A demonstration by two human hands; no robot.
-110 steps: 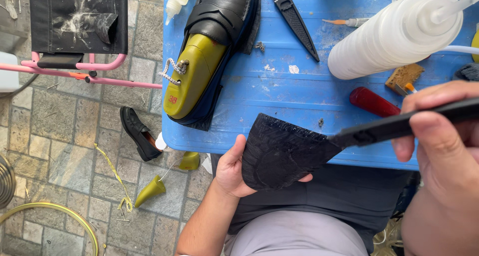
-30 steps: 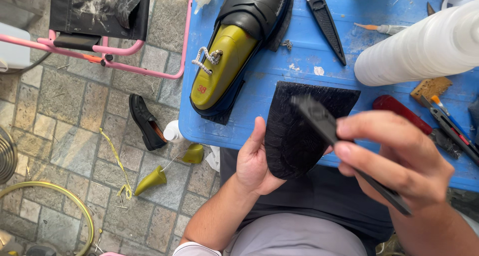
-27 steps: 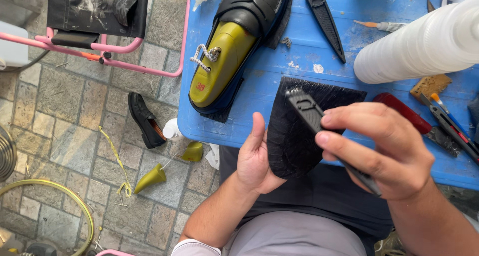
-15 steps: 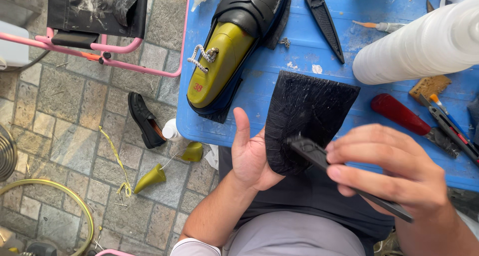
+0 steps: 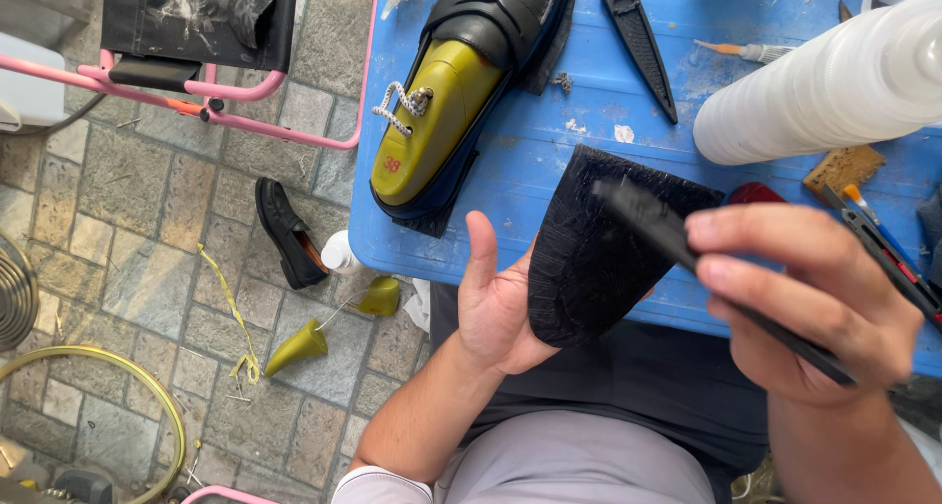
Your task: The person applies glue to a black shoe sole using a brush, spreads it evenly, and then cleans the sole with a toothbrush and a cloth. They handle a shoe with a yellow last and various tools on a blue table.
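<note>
left hand (image 5: 496,308) is palm-up under a black rubber sole piece (image 5: 599,249), fingers spread flat and thumb raised clear, so it acts as a backing plate and not a clamp. the piece rests on the palm with its wide end tilted up over the front edge of the blue table (image 5: 549,160), textured face toward the camera, so the whole face stays reachable from above.

right hand (image 5: 810,303) is clenched round the handle of a black brush (image 5: 687,254), thumb and forefinger pinching near the head for control. the head lies across the upper part of the sole piece. it is motion-blurred, so i can't tell if the bristles are touching or just above.

around it:
- black loafer (image 5: 496,13) mounted on a yellow-green shoe last (image 5: 432,121), lying on the table just left of the sole piece, toe toward the person, apart from both hands.
- white squeeze bottle (image 5: 834,77) on its side at upper right, near the brush hand.
- black sheathed knife (image 5: 638,43) further back on the table.
- red-handled tool (image 5: 756,192) mostly hidden behind the sole piece and right fingers.
- small tan block (image 5: 844,170) and a utility cutter (image 5: 883,249) at the right edge.
- on the stone floor (image 5: 128,268): a second black shoe (image 5: 289,234), two yellow-green cones (image 5: 294,347), a yellow tape strip (image 5: 231,308).
- pink-framed stool (image 5: 196,62) at top left.
</note>
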